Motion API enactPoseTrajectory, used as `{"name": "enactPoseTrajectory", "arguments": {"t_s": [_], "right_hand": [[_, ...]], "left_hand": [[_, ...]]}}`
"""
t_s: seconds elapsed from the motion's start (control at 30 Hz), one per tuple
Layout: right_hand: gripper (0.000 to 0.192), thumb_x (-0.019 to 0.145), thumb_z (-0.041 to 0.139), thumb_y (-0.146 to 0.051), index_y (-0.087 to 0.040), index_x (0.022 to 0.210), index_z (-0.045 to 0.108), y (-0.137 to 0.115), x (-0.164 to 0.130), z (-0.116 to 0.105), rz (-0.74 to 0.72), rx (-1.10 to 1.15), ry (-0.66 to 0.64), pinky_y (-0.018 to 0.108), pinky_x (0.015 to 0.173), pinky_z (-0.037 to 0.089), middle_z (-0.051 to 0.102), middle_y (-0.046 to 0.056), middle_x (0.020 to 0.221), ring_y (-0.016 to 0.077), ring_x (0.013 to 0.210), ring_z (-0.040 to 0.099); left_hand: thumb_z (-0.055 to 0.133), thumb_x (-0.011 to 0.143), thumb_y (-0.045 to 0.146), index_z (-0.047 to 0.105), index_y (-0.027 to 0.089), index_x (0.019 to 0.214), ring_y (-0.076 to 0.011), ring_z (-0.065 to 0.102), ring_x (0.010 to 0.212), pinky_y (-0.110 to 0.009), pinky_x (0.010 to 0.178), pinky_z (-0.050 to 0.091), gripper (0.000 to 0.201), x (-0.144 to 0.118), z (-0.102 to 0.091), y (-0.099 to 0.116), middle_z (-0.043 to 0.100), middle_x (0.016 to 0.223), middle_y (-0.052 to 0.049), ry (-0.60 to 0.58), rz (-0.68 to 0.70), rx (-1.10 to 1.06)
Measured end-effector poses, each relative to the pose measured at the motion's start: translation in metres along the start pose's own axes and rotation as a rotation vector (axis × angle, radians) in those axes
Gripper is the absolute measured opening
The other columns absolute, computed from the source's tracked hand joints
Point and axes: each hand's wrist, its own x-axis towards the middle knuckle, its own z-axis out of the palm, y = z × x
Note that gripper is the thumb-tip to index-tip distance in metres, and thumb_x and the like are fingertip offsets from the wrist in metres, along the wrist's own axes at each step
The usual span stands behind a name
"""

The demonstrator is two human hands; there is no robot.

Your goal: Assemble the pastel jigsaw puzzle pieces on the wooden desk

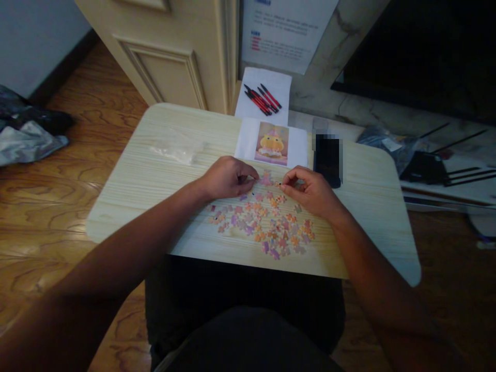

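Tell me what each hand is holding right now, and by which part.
Right hand pinches a small puzzle piece by its edge between thumb and forefinger. Whether the left hand grips a piece cannot be told.

You sit at a small pale wood-grain table (163, 170) with rounded corners, set on a warm brown wooden floor (50, 206) that shows strong grain. Beyond your hands, a cream panelled door (166, 62) stands behind the table's far edge, with a printed sheet of paper (287, 31) taped up just to its right. Far off to your left, a grey wall (34, 36) meets a dark skirting board (62, 67), and crumpled dark and silvery bags (27, 134) lie on the floor below it. To your right, a marbled ledge (387, 111) runs under a large black screen (426, 51). The light is dim and warm.
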Motion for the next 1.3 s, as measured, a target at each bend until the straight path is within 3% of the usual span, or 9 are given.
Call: {"name": "enactPoseTrajectory", "arguments": {"t_s": [0.23,0.4,0.7,1.3], "right_hand": [[0.021,0.093,0.084,-0.04,-0.023,0.095,0.073,0.0048,-0.0007,-0.0018,0.044,0.05,0.068,0.031,0.067,0.051,0.072,0.002,0.088,0.0177,0.077,0.064],[0.023,0.094,0.083,-0.039,-0.024,0.11,0.081,0.0036,-0.0007,0.0002,0.055,0.062,0.006,0.031,0.066,0.051,0.076,0.003,0.086,0.0182,0.076,0.067],[0.026,0.091,0.086,-0.04,-0.021,0.109,0.087,0.0071,-0.0019,0.0031,0.11,0.015,-0.05,0.03,0.06,0.046,0.081,0.004,0.083,0.0152,0.066,0.063],[0.026,0.09,0.087,-0.041,-0.021,0.105,0.085,0.004,-0.0014,0.0036,0.106,0.028,-0.03,0.029,0.055,0.045,0.081,0.004,0.082,0.0143,0.062,0.062]], "left_hand": [[0.062,0.091,0.026,0.088,0.016,0.094,-0.0118,0.064,0.055,-0.025,0.057,0.044,0.027,0.0003,-0.0007,-0.0001,0.078,0.07,-0.003,0.005,-0.006,-0.012],[0.064,0.089,0.025,0.088,0.017,0.093,-0.0118,0.063,0.054,-0.025,0.057,0.044,0.026,0.0012,-0.0008,0.0011,0.078,0.07,-0.003,0.012,-0.012,-0.014],[0.063,0.087,0.023,0.087,0.017,0.09,-0.011,0.062,0.054,-0.024,0.057,0.043,0.024,0.0013,-0.0009,0.0011,0.077,0.068,-0.002,0.004,-0.016,-0.008],[0.063,0.087,0.021,0.085,0.017,0.086,-0.0097,0.058,0.052,-0.023,0.055,0.041,0.022,0.0013,-0.002,0.0043,0.075,0.067,-0.001,-0.003,-0.001,-0.038]]}}
